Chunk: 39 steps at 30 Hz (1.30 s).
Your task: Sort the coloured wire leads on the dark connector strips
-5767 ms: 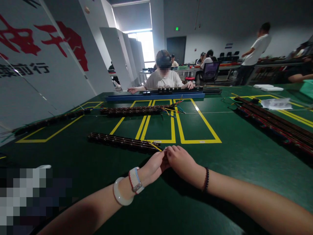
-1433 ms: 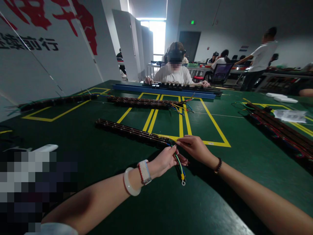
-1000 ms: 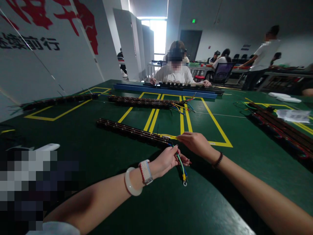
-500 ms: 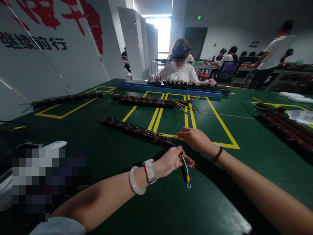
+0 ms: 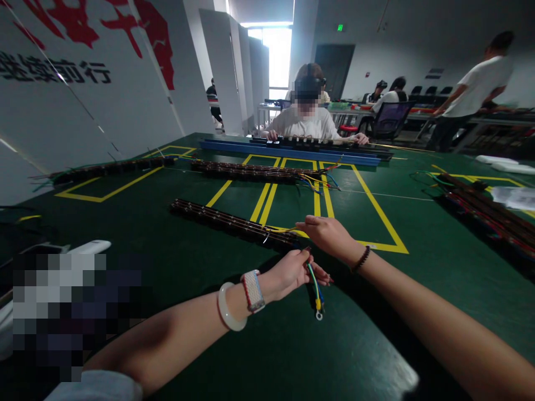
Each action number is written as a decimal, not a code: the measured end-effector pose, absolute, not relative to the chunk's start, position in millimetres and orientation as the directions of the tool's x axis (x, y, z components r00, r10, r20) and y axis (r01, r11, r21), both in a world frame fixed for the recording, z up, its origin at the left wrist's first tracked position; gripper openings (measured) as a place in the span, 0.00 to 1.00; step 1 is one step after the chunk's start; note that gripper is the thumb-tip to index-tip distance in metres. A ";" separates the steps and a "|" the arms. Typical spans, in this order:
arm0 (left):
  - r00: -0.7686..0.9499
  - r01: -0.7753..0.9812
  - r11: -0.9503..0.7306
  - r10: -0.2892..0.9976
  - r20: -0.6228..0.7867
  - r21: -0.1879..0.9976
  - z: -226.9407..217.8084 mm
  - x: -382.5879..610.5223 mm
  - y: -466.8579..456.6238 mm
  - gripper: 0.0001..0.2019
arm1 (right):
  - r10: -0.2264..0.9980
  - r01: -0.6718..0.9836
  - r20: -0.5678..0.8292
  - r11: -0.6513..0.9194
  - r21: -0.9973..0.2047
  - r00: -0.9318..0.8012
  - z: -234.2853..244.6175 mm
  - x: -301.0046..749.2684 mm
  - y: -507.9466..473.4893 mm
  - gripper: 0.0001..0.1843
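Observation:
In front of me a long dark wiring harness [image 5: 225,221] lies slantwise on the green table. From its near end, green-yellow and blue wires [image 5: 312,278] pass through my left hand [image 5: 295,273], pinched between thumb and index finger while the other fingers stretch out. The wires hang down past the hand, and a ring terminal [image 5: 319,315] tips one of them. Just above, my right hand [image 5: 328,234] closes on a yellow wire [image 5: 281,229] at the same harness end. Its fingertips are partly turned away from me.
Similar harnesses lie farther off: one in the middle [image 5: 251,170], one at the left [image 5: 112,167], one at the right [image 5: 493,214]. Yellow tape [image 5: 378,209] marks the table. A person [image 5: 307,120] sits opposite, behind blue rails [image 5: 292,151]. A blurred-out pale object [image 5: 54,289] is at left.
My right hand has shifted slightly left with the yellow wire, its wrist a little lower. The left hand keeps its grip; the hanging wires have swung slightly left.

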<state>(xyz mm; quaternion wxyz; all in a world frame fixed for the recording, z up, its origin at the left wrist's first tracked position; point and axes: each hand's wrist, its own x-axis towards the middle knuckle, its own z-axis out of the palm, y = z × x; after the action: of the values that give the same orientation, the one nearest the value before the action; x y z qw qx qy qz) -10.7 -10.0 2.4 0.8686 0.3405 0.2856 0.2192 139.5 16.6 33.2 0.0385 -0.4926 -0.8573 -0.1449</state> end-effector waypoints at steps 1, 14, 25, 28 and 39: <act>0.742 -0.184 0.673 0.573 -0.348 0.717 1.6 -10.3 -9.7 0.11 | 0.832 0.856 0.211 0.477 0.202 -0.513 33.1 139.5 17.1 0.15; 0.727 -0.167 0.656 0.586 -0.358 0.736 5.6 -11.4 -11.9 0.10 | 0.848 0.859 0.233 0.505 -0.086 -0.476 27.5 140.1 21.2 0.10; 0.739 -0.166 0.668 0.571 -0.357 0.725 4.2 -11.2 -10.9 0.12 | 0.920 0.873 0.149 0.391 -0.292 -0.362 28.5 136.5 12.5 0.11; 0.745 -0.163 0.675 0.563 -0.359 0.720 2.6 -10.3 -11.7 0.13 | 0.939 0.897 0.118 0.344 -0.279 -0.323 31.3 135.3 5.4 0.13; 0.691 -0.243 0.631 0.646 -0.325 0.737 2.4 -7.7 -16.8 0.11 | 0.952 0.955 0.116 0.291 -0.058 -0.283 33.0 133.1 -6.5 0.12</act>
<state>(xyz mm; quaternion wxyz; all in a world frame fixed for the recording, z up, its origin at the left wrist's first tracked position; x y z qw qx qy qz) -7.7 -16.8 2.4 0.8537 0.3418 0.2944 0.2603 133.1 -6.5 33.0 0.0638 -0.5954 -0.8008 -0.0112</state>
